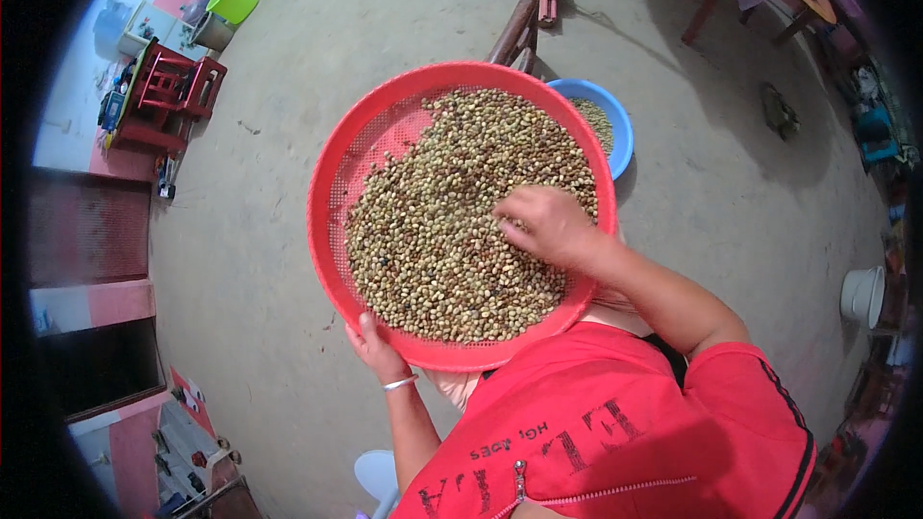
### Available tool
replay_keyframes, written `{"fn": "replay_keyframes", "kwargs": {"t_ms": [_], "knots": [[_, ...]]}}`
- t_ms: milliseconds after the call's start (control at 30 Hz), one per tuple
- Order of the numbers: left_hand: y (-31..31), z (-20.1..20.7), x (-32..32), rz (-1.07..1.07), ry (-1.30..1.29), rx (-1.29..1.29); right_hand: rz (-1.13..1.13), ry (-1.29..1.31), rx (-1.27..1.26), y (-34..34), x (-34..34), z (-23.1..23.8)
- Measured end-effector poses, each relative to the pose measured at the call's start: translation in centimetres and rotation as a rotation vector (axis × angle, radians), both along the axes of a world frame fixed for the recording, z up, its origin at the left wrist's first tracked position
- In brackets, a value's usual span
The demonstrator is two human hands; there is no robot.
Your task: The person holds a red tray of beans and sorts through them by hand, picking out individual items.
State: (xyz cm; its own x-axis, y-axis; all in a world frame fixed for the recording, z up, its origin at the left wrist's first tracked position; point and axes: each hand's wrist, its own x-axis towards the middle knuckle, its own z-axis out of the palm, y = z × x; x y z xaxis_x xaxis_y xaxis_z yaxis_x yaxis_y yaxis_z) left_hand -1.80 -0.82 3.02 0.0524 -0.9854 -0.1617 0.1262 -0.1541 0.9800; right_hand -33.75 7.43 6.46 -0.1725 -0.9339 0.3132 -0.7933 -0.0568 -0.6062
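A wide red mesh sieve (336, 144) with a raised rim lies tilted in front of my body, at lap height. Green-tan and brown beans (442, 231), which look like raw coffee beans, cover most of its mesh; bare netting shows at the upper left. My left hand (380, 351) grips the sieve's rim at the lower left, thumb over the edge and the other fingers hidden below. Over the right part of the beans is my right hand (548, 223), its fingers bent together and their tips down at the beans. Whatever they pinch is too small to see.
Beyond the sieve's right side, a blue basin (624, 139) holds more beans. A wooden frame (519, 24) stands behind it. Red stools (173, 82) and a green bucket (234, 0) are at far left, a table (812, 0) at far right, a white bucket (862, 296) to the right.
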Motion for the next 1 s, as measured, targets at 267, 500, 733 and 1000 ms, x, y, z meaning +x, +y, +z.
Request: {"fn": "replay_keyframes", "kwargs": {"t_ms": [267, 500, 733, 1000], "knots": [[8.4, -3.6, 8.1, -0.217, -0.285, 0.171, -0.599, 0.255, 0.134, 3.3, -10.4, 3.8], [13.3, -5.5, 5.6, -0.315, -0.964, -0.103, 0.033, 0.163, 0.269, 1.5, -2.1, 0.5], [10.4, -2.6, 0.6, -0.227, -0.214, -0.009, 0.036, 0.194, 0.285, -0.5, 0.0, -2.4], [11.8, -2.5, 2.5, -0.256, -0.483, 0.095, 0.044, 0.087, 0.257, 0.6, 0.2, -1.2]]}}
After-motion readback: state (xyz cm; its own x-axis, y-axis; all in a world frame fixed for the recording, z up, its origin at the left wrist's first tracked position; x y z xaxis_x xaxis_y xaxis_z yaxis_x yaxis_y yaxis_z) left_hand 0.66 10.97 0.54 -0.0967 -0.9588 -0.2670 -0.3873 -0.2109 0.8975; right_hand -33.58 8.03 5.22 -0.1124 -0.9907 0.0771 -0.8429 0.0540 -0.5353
